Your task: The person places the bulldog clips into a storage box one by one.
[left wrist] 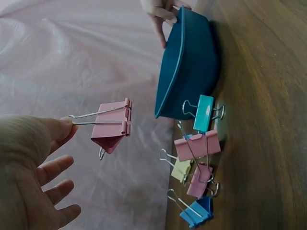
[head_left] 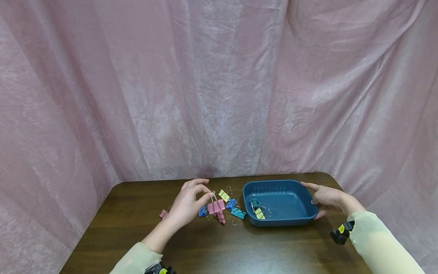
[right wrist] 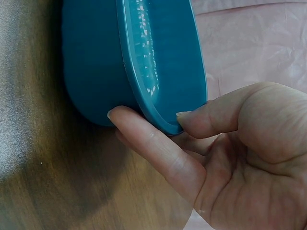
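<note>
My left hand [head_left: 187, 203] pinches a pink binder clip [left wrist: 111, 120] by one wire handle between thumb and index finger, the other fingers spread. The clip hangs above a loose group of binder clips on the table. Among these are a teal clip [left wrist: 204, 113], a large pink clip [left wrist: 194, 146], a smaller pink clip [left wrist: 199, 182], a yellow clip [left wrist: 182, 168] and a blue clip [left wrist: 197, 212]. At the right, my right hand [head_left: 330, 198] grips the end of a blue tray [right wrist: 96, 62], its thumb at the rim. Inside the tray lie a dark teal clip [head_left: 254, 203] and a yellow clip [head_left: 260, 214].
A brown wooden table [head_left: 219, 247] carries everything. Another pink clip [head_left: 163, 214] lies left of the group, beside my left wrist. Behind the table's back edge hangs a pink curtain [head_left: 205, 95].
</note>
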A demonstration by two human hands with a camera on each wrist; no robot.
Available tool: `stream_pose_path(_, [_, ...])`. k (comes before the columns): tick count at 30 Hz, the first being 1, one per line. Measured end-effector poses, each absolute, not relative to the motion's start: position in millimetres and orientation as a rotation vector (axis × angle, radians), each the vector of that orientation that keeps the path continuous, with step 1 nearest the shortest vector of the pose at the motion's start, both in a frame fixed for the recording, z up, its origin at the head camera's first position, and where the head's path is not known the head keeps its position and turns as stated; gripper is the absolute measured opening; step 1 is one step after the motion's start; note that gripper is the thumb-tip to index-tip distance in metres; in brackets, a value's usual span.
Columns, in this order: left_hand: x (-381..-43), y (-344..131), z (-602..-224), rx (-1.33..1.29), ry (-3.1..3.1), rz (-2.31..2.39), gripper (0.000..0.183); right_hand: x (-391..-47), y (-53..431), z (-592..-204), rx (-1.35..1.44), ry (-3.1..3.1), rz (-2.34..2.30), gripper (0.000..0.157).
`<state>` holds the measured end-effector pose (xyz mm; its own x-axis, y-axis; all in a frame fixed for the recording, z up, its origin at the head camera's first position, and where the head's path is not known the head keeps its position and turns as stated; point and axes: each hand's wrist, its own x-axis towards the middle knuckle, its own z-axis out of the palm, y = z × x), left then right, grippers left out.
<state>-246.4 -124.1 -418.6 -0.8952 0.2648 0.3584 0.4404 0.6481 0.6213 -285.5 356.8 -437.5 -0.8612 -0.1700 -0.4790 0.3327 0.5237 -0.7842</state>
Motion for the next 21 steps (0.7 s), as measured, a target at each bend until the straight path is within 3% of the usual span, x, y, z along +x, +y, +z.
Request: stream_pose_path(21, [-250,-101,-413,-0.631,-2.587,-1.150,0.010,-285,355,-437,0.138,2.261,-1.316,0.085])
